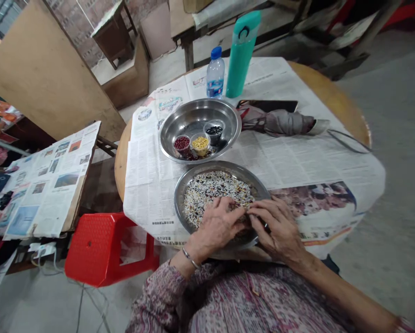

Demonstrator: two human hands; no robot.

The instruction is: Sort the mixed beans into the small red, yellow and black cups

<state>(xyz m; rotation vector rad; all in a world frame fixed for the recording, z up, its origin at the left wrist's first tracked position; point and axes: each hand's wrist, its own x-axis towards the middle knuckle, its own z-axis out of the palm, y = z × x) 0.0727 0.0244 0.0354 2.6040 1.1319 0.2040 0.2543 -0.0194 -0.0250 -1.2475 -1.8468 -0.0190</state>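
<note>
A shallow metal plate (178,203) at the table's near edge holds a spread of mixed white, black, yellow and red grains and beans (210,185). Over its near right part, my left hand (221,222) bends its fingers down, thumb side toward the other hand. My right hand (277,226) comes in from the right, fingers curled, its fingertips close to the left ones. Whatever lies between the fingertips is hidden or too small to name. Beyond the plate, a metal basin (193,115) contains cups of red beans (182,143), yellow beans (200,144) and black beans (214,130).
Newspaper (148,185) covers the round table. A water bottle (215,74), a teal bottle (242,55), a folded umbrella (280,121) and a dark phone-like object (283,106) stand or lie behind. A red stool (93,249) is at left, near another newspaper-covered table (55,180).
</note>
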